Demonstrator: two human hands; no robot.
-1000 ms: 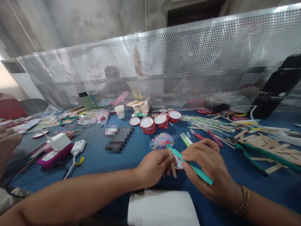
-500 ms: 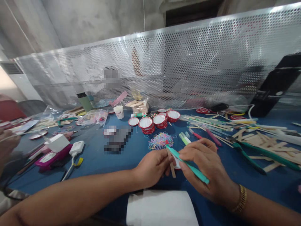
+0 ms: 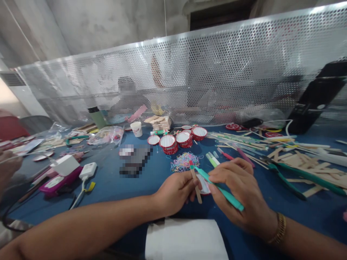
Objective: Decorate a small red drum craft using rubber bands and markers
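Note:
My left hand (image 3: 177, 191) pinches a wooden craft stick (image 3: 198, 196), tilted, its top end coloured red with a green patch below. My right hand (image 3: 238, 195), wearing a gold bracelet (image 3: 279, 227), grips a teal marker (image 3: 227, 198) whose tip points at the stick's green patch. Whether the tip touches the wood I cannot tell. Behind the fingers lies a round white piece with a red rim (image 3: 204, 186), partly hidden. Just beyond my hands is a pile of small coloured rubber bands (image 3: 184, 161).
Red-rimmed round tins (image 3: 168, 143) and a paper cup (image 3: 136, 129) stand farther back. At right lie green-handled pliers (image 3: 287, 180) and loose craft sticks (image 3: 311, 166). Chargers (image 3: 65, 165) sit left, near another person's hand (image 3: 9, 164). A perforated metal screen (image 3: 173, 83) borders the table.
The marker tip has drawn slightly right and down from the stick's top. More of the green patch below the red now shows. My left hand stays almost still.

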